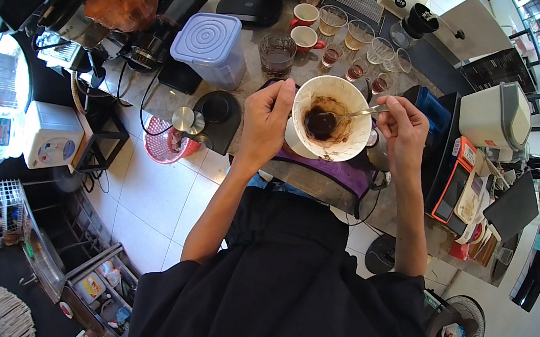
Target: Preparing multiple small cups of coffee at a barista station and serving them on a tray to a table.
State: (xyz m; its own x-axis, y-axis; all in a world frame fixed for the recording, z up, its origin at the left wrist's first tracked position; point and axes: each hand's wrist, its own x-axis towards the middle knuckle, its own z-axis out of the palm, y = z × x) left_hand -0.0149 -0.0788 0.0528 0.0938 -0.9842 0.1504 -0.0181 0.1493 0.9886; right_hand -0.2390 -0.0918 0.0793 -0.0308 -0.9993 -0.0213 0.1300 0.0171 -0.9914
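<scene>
My left hand (268, 119) holds the left side of a white coffee dripper (294, 141), its thumb up along the rim. A paper filter (350, 141) lines the dripper, with wet dark coffee grounds (321, 122) at its bottom and smeared on its wall. My right hand (401, 127) pinches the handle of a metal spoon (367, 111), whose bowl end reaches into the grounds. Under the dripper, a purple mat with black edging (338, 174) lies on the counter. What carries the dripper is mostly hidden. A metal kettle (378, 152) is partly visible beside my right hand.
Beyond the dripper stand a glass of dark liquid (276, 56), red cups (303, 37) and several small glasses (332, 55). A lidded plastic container (209, 48) and a coffee grinder (123, 1) are at left. An orange-edged device (454, 182) and a bin-like container (494, 113) sit at right.
</scene>
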